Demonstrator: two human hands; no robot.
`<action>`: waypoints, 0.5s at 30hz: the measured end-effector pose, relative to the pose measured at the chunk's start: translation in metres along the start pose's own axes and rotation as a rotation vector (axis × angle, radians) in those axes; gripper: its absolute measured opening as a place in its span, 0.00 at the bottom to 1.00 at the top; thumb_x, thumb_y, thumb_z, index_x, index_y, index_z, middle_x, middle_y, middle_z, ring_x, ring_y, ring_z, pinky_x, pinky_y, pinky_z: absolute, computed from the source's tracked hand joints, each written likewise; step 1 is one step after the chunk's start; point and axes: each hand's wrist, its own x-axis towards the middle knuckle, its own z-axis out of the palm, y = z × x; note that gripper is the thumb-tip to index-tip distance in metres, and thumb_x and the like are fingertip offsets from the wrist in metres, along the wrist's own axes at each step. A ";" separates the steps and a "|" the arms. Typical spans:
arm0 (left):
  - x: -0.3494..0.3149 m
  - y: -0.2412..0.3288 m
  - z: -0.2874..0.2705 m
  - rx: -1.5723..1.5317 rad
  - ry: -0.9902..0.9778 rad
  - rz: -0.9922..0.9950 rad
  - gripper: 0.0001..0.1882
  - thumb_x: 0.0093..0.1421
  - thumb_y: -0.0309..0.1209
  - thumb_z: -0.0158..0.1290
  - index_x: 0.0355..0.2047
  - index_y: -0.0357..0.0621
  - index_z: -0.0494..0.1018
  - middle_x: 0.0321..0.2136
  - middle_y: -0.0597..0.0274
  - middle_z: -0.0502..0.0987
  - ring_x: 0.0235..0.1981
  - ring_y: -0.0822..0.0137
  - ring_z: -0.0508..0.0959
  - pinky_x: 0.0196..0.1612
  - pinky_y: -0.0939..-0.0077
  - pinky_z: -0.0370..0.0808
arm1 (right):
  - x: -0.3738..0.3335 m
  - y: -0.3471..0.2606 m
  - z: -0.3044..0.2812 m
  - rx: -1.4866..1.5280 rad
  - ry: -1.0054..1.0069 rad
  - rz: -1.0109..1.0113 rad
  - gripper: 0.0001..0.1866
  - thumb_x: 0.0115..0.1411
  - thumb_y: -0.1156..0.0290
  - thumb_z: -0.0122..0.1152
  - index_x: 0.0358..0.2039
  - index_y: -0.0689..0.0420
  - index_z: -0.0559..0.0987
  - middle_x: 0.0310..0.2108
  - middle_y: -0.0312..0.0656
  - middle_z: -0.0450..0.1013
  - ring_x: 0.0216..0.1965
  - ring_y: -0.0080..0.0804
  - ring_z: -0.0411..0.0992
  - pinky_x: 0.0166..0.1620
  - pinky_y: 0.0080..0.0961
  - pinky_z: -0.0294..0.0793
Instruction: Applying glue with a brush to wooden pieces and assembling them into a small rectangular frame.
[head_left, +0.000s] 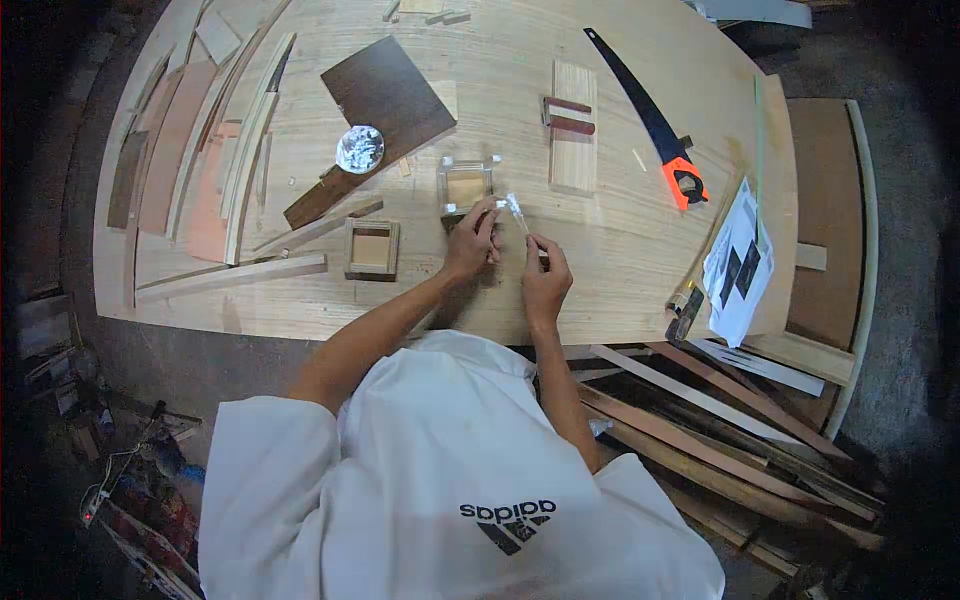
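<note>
My left hand (470, 245) is closed at the near right corner of a small square wooden frame (443, 185). White dabs show at the frame's corners, and its middle is open to the pale wood below. In my right hand (547, 282), a thin stick (522, 220) is pinched between thumb and fingers. Its far end carries a white blob (514, 203), close to the frame's near right corner. A second small wooden frame (352, 262), without white dabs, stands to the left. Farther off, a round shiny silver dish (360, 149) rests on a dark brown board (392, 90).
Wood strips (240, 180) lie along the table's left side. Ahead to the right are a pale board (573, 165) with a dark red-edged piece, and a handsaw (640, 110) with an orange handle. Paper (740, 275) lies at the right edge. Long planks (700, 430) lie below the table.
</note>
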 end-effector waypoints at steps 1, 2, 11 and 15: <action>0.000 0.001 0.000 0.006 0.002 0.015 0.17 0.72 0.34 0.45 0.60 0.52 0.70 0.18 0.63 0.73 0.14 0.74 0.74 0.17 0.77 0.72 | 0.000 -0.001 0.000 0.000 0.000 0.000 0.08 0.65 0.72 0.61 0.41 0.61 0.83 0.39 0.47 0.79 0.36 0.37 0.79 0.38 0.29 0.79; 0.000 0.001 0.001 0.006 0.002 0.015 0.17 0.72 0.34 0.45 0.60 0.52 0.70 0.18 0.63 0.73 0.14 0.74 0.74 0.17 0.77 0.72 | -0.001 -0.002 0.000 0.014 -0.009 -0.013 0.08 0.65 0.72 0.61 0.41 0.61 0.83 0.38 0.47 0.79 0.35 0.37 0.79 0.38 0.29 0.79; 0.003 -0.005 0.001 -0.047 0.010 -0.073 0.18 0.72 0.33 0.46 0.61 0.52 0.68 0.18 0.64 0.72 0.14 0.74 0.72 0.16 0.78 0.70 | 0.000 -0.006 -0.001 -0.039 -0.021 -0.149 0.07 0.65 0.75 0.60 0.42 0.61 0.82 0.38 0.47 0.77 0.36 0.40 0.78 0.38 0.32 0.78; 0.006 -0.014 0.000 0.015 0.042 0.025 0.19 0.72 0.35 0.46 0.62 0.52 0.69 0.17 0.64 0.73 0.13 0.74 0.73 0.16 0.78 0.71 | 0.000 -0.004 -0.001 -0.118 -0.026 -0.219 0.07 0.64 0.76 0.60 0.41 0.60 0.82 0.39 0.46 0.77 0.38 0.43 0.78 0.41 0.34 0.78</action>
